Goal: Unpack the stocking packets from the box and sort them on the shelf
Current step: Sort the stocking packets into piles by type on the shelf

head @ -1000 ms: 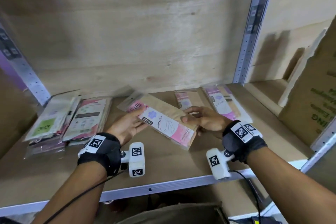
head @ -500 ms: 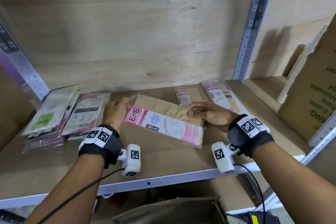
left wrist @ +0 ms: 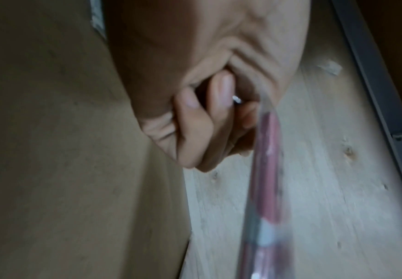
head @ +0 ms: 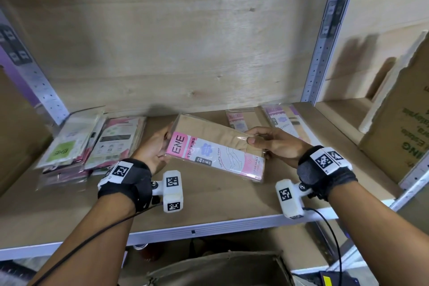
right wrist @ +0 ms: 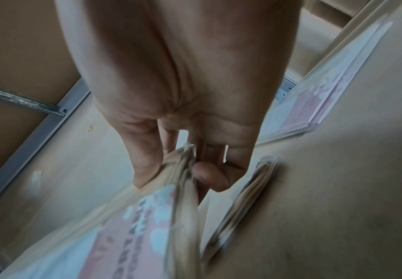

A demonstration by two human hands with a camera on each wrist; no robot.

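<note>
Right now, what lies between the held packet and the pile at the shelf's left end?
Only the left hand, gripping the held packet by its end; past it comes bare shelf board up to the pile. The head view shows this.

Your left hand [head: 152, 148] hides the packet's [head: 216, 150] near-left end, and its fingers there are out of sight. At 9 o'clock the stack's [head: 69, 146] lower packets are covered. At 3 o'clock the carton [head: 401, 137] is cut by the edge. Both wrist views are blurred.
</note>
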